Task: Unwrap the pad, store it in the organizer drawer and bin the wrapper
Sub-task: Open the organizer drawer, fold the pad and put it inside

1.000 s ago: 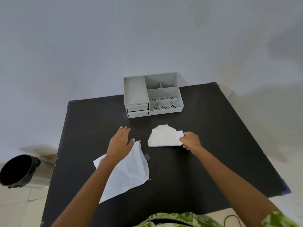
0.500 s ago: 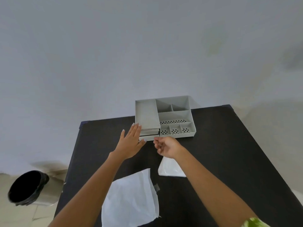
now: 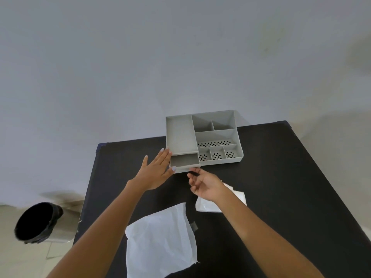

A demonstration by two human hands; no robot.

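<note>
A grey organizer [image 3: 216, 135] stands at the table's far edge. Its drawer [image 3: 184, 161] is pulled partway out at the lower left and looks empty. My left hand [image 3: 156, 170] lies flat against the organizer's left side, fingers spread. My right hand [image 3: 204, 184] is palm up just in front of the drawer, fingertips at its front edge. The white folded pad [image 3: 208, 205] lies on the table behind my right wrist, partly hidden. The flat white wrapper [image 3: 160, 241] lies near me between my forearms.
The black table [image 3: 281, 177] has its left edge [image 3: 88, 189] close to my left arm. A black bin [image 3: 37, 222] stands on the floor left of the table. A plain wall rises behind the organizer.
My right hand let go of the pad and moved to the drawer, which has slid out. My left hand left the wrapper and now rests against the organizer.
</note>
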